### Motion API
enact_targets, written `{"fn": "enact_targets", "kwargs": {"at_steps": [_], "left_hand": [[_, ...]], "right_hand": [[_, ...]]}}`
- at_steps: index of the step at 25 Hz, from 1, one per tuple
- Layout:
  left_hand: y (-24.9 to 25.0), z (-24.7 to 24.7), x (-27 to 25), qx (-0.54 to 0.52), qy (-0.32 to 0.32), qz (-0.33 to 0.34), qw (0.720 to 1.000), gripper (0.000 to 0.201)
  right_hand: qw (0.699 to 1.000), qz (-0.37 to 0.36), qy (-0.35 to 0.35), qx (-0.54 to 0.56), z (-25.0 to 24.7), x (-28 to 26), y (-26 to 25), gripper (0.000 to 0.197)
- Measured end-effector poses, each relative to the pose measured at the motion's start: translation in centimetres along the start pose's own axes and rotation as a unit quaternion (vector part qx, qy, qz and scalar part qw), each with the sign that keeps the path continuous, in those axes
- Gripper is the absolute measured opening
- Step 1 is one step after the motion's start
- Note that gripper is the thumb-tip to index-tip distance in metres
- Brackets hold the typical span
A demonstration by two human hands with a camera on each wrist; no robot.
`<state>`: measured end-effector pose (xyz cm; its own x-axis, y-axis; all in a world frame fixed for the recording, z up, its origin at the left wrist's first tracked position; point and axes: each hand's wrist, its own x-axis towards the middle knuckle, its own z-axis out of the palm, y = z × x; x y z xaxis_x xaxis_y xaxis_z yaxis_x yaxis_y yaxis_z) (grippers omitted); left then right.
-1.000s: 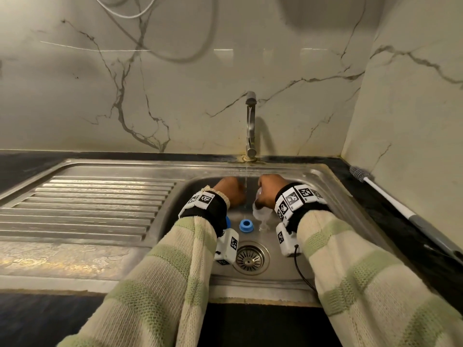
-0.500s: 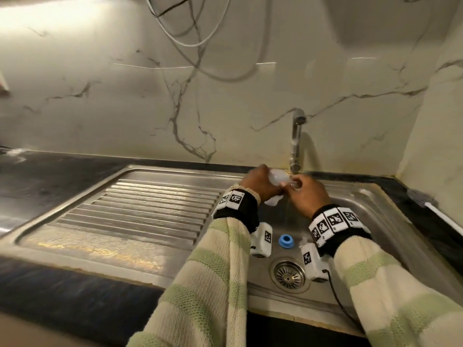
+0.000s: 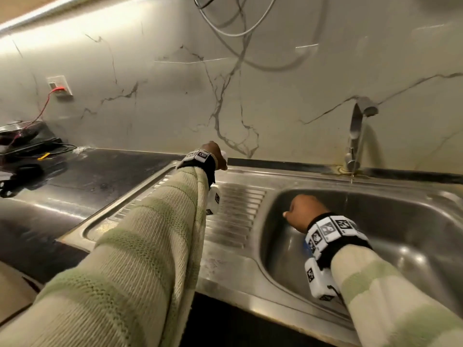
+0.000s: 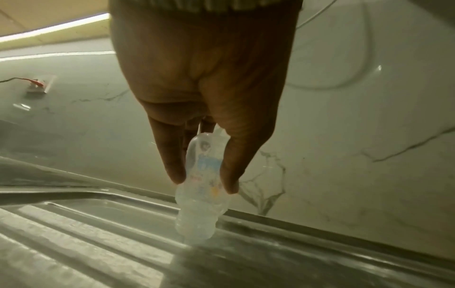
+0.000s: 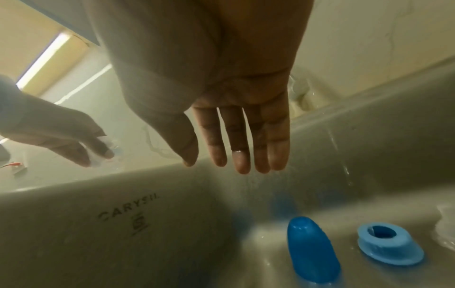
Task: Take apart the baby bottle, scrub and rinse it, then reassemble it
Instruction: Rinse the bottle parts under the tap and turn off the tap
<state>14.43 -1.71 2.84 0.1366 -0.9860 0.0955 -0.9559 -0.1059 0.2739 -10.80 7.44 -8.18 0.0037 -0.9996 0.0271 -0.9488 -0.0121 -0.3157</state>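
- Bottle body [image 4: 200,196], clear plastic w/ faint print, is pinched between thumb and fingers of left hand [image 4: 204,93]; threaded neck points down, base up toward the palm.
- Neck sits right at the ribbed drainboard [image 4: 81,239], near its back edge by the wall; can't tell if it touches the steel or hangs just above.
- Head view: left hand [image 3: 213,156] is at about 11 o'clock from frame centre, arm stretched over the drainboard [image 3: 233,216]; only a white sliver of the bottle shows past the knuckles.
- Right hand [image 3: 303,212] is over the sink basin [image 3: 413,236], at about 3 o'clock from frame centre, well apart from the left.
- Right wrist view: right hand [image 5: 221,117] has fingers [image 5: 241,148] straight, close together, wet, pointing down into the basin; holds nothing.
- Blue cap [image 5: 312,249] lies on the basin floor on its side, at about 5 o'clock from the fingertips, not touched.
- Blue collar ring [image 5: 389,245] lies flat just beside the cap, at its 3 o'clock, hole facing up.
- Brand mark "CARYSIL" [image 5: 128,209] is stamped on the basin wall, at about 7 o'clock from the right hand.
- Tap [image 3: 355,136] stands at the back rim of the sink, at 1 o'clock from the right hand; thin stream of water [image 5: 342,154] runs down from it.
- Wall socket [image 3: 59,85] w/ red cable at 10 o'clock in head view, above the dark counter [image 3: 75,176].
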Motion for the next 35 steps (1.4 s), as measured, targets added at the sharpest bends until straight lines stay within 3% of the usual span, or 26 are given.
{"fn": "enact_targets", "kwargs": {"at_steps": [4, 14, 15, 19, 25, 27, 30, 35], "left_hand": [[-2.9, 0.3, 2.8, 0.051, -0.002, -0.007, 0.999, 0.051], [-3.3, 2.0, 6.3, 0.101, -0.009, 0.002, 0.995, 0.031], [-3.2, 2.2, 6.5, 0.102, -0.011, -0.003, 0.995, 0.037], [-3.1, 2.6, 6.4, 0.085, 0.019, -0.050, 0.995, 0.093], [-0.8, -0.5, 2.9, 0.063, 0.046, -0.068, 0.995, 0.090], [1.3, -0.9, 0.9, 0.059, 0.050, -0.048, 0.996, 0.080], [6.4, 0.0, -3.3, 0.053, 0.069, 0.037, 0.995, 0.068], [16.1, 4.7, -10.2, -0.006, 0.016, 0.184, 0.983, 0.050]], "right_hand": [[0.999, 0.022, -0.023, -0.017, 1.4, 1.3, 2.1, 0.034], [1.000, -0.003, -0.030, -0.003, 2.0, 1.1, 1.4, 0.029], [1.000, -0.004, -0.029, -0.002, 2.0, 1.0, 1.4, 0.030], [0.999, -0.001, -0.031, 0.005, 1.9, 1.2, 1.3, 0.032], [1.000, -0.001, -0.023, 0.005, 1.2, 0.9, 0.8, 0.032], [1.000, -0.007, -0.016, 0.003, 0.5, 0.3, 0.5, 0.033], [1.000, -0.020, -0.002, 0.004, -0.7, -0.9, 1.0, 0.033], [0.999, 0.035, 0.026, 0.030, -3.3, -2.3, 6.8, 0.035]]}}
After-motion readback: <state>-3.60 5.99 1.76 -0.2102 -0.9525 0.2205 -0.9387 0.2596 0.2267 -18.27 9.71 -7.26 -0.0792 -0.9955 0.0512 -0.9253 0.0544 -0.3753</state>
